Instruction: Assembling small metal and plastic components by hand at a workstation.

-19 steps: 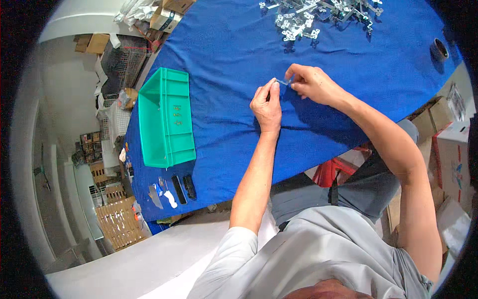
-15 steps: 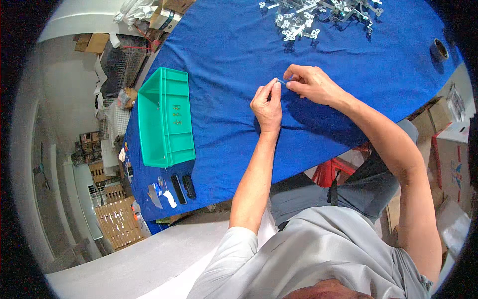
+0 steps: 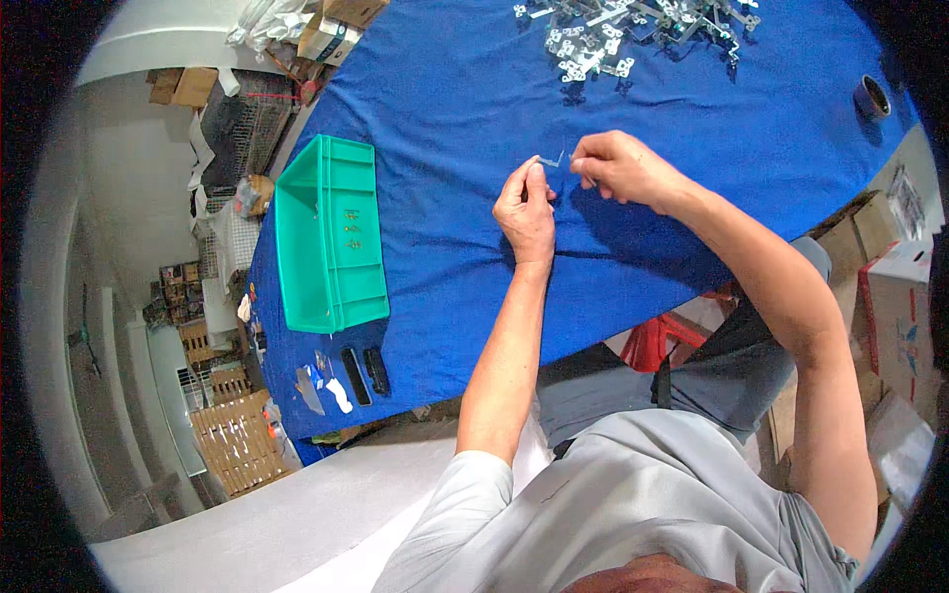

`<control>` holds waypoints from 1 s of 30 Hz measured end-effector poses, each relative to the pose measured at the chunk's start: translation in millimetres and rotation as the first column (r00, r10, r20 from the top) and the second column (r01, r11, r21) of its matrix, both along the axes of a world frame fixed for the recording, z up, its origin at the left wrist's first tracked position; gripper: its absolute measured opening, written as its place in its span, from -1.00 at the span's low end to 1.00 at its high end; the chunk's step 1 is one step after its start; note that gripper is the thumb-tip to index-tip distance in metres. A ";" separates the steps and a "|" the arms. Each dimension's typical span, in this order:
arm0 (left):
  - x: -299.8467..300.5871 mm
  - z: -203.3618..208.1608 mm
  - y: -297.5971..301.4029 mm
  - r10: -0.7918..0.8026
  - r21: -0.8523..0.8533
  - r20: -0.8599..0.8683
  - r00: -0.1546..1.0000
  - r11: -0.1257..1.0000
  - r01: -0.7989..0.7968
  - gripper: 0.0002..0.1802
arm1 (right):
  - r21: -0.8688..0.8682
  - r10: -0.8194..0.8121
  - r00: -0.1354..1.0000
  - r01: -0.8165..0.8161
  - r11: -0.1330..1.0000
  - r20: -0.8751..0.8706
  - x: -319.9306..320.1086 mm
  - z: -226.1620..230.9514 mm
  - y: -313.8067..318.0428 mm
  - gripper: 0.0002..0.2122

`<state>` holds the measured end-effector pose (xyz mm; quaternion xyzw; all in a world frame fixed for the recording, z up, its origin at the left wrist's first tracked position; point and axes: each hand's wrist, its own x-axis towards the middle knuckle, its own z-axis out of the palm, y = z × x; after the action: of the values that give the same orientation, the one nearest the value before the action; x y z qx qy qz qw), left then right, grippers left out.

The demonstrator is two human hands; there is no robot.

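Over the middle of the blue cloth, my left hand [image 3: 526, 219] pinches a small, thin metal piece [image 3: 551, 161] between thumb and fingertips. The piece is bent at its end and sticks out toward the right. Close beside it, a small gap away, is my right hand [image 3: 630, 170], its fingers curled and thumb pressed in. What those fingers hold, if anything, is too small to name. Beyond both hands lies a loose pile of shiny flat metal brackets [image 3: 598, 44] at the far side of the table.
To the left, a green plastic crate [image 3: 358, 287] lies tipped on the blue cloth [image 3: 445, 109]. Two dark, narrow objects [image 3: 356, 377] and some white scraps [image 3: 339, 395] lie near its lower end. A dark roll [image 3: 872, 99] sits at the far right, above cardboard boxes [image 3: 895, 306].
My right hand has drawn slightly away from my left, opening a gap between the fingertips. My left hand has shifted a little left, and the metal piece now shows more plainly.
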<state>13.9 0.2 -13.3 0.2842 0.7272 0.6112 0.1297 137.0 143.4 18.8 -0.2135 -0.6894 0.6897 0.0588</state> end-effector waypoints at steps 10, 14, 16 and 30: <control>-1.8 -5.2 2.2 -0.034 0.006 -0.069 0.997 0.999 0.034 -0.76 | 0.111 -0.013 0.997 0.022 0.994 -0.079 0.2 -5.1 -5.2 -0.80; -3.5 -7.0 2.5 -0.028 -0.012 -0.121 0.992 1.000 0.026 -0.75 | 0.225 -0.026 0.994 0.049 0.973 -0.102 -1.4 -8.8 -3.0 -0.81; -1.9 -7.7 2.8 -0.032 -0.004 -0.105 0.994 0.999 0.032 -0.75 | 0.208 -0.038 0.994 0.060 0.976 -0.106 0.2 -9.6 -2.5 -0.80; -2.4 -3.8 2.6 -0.046 -0.058 -0.296 0.954 0.998 0.030 -0.80 | 0.457 -0.093 0.973 0.181 0.871 -0.209 -1.6 -21.0 -2.7 -0.81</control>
<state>11.5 2.8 -17.2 0.3831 0.7487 0.5396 0.0382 135.4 140.7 -2.2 -0.1778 -0.8115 0.5113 0.2202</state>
